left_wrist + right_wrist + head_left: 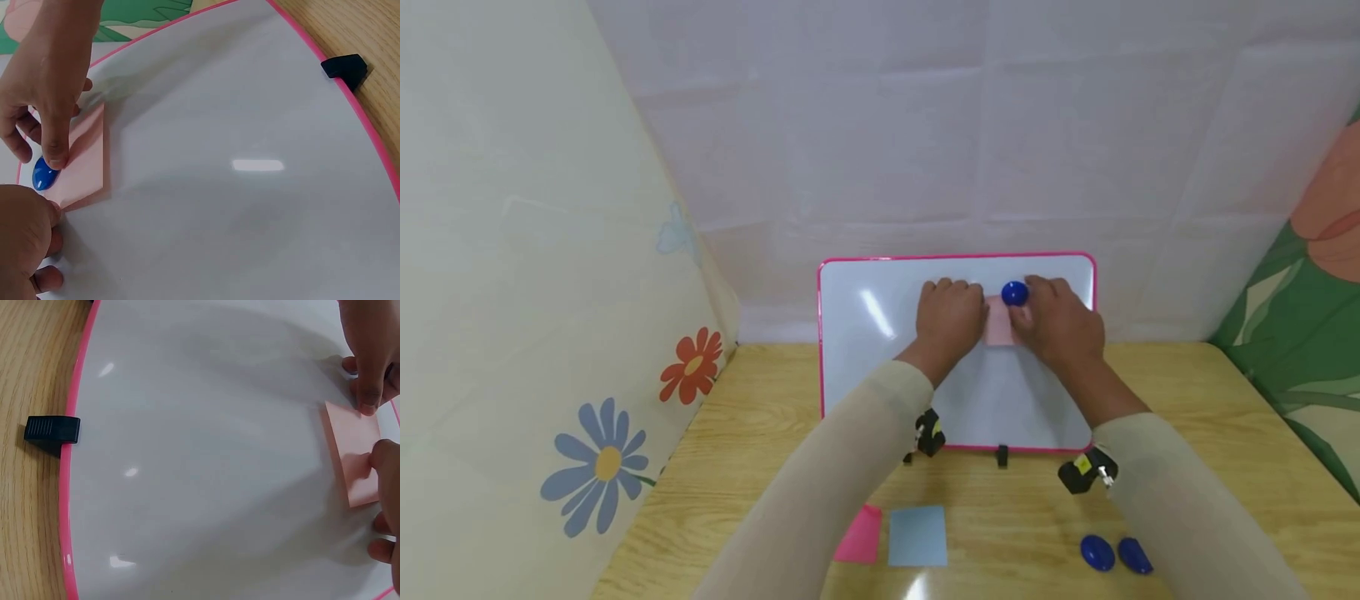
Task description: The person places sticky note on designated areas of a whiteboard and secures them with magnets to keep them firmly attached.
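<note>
The right hand [1063,325] is covering the right side of the pale pink note [998,325] in the head view, and is hiding the blue magnet [1015,293] in the right wrist view. The left sleeve [827,483] is blocking the whiteboard [880,367]'s lower left corner and cutting off a bright pink note [861,537]. The pale note is sitting flat-faced and square towards the whiteboard's upper right corner. The left hand [951,317], fingers curled, is holding its left edge near the top; the right is pinching the glossy, round magnet at its top edge. On the tabletop [1157,383], a light blue note [917,536] is lying before the whiteboard's lower edge, and two more magnets [1097,552] are lying before its lower right corner, the right sleeve [1195,508] overlapping one.
</note>
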Demonstrator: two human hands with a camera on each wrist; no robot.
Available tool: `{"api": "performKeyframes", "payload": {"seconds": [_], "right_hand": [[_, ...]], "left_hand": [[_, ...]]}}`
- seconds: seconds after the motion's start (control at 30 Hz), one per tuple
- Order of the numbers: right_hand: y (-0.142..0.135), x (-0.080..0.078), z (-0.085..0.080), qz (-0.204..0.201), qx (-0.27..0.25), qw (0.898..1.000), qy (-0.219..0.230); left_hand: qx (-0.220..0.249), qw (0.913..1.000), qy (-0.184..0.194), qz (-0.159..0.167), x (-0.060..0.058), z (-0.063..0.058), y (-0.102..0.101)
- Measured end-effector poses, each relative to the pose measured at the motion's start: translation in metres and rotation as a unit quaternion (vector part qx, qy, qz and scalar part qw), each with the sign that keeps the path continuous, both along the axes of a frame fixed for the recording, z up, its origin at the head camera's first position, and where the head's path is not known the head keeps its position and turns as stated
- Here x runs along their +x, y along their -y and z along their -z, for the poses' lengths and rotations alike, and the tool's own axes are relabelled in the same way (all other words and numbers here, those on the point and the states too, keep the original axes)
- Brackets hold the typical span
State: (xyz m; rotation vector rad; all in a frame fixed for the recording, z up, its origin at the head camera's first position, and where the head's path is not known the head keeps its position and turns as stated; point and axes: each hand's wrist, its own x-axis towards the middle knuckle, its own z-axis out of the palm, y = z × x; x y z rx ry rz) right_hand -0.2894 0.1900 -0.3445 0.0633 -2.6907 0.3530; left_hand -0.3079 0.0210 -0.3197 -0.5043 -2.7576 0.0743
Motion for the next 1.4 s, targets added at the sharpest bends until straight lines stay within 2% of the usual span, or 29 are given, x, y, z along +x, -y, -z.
{"api": "performKeyframes", "payload": {"seconds": [0.23,0.47,0.83,1.17,1.4], "right_hand": [[-0.004,0.004,0.003,0.007,-0.009,1.0,-0.014],[-0.01,0.013,0.005,0.012,-0.03,0.999,-0.006],[-0.019,0.027,0.008,0.022,-0.06,0.998,-0.001],[-0.035,0.051,0.011,0.007,-0.042,0.999,-0.001],[-0.046,0.065,0.016,-0.01,-0.028,1.0,-0.003]], "left_hand": [[0.002,0.9999,-0.009,0.009,0.001,0.005,0.009],[0.025,0.9984,-0.028,0.041,0.009,0.016,0.025],[0.055,0.9927,-0.029,0.104,0.042,0.028,0.049],[0.07,0.9895,0.005,0.126,0.071,0.041,0.071],[0.078,0.9869,0.017,0.14,0.086,0.038,0.087]]}}
